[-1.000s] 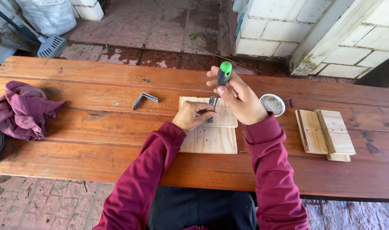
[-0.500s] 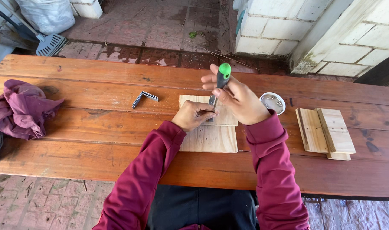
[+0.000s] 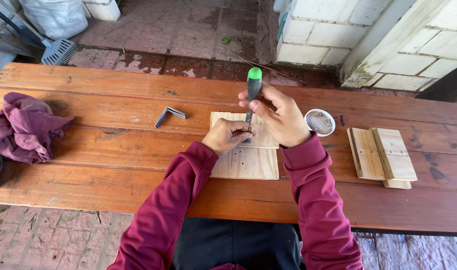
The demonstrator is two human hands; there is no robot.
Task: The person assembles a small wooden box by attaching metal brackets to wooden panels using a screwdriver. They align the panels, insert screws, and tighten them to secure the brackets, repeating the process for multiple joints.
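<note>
The tabletop is reddish-brown wood with dark grain lines. The wooden boards at its centre are pale yellow, and so are the wooden blocks at 3 o'clock. The screwdriver has a black handle with a bright green cap. The sleeves are dark red. The cloth at 9 o'clock is purple. The small bowl is white, and the metal bracket is grey.

Left hand curled low with fingers pinched, right hand raised beside it, fingers wrapped closed
</note>
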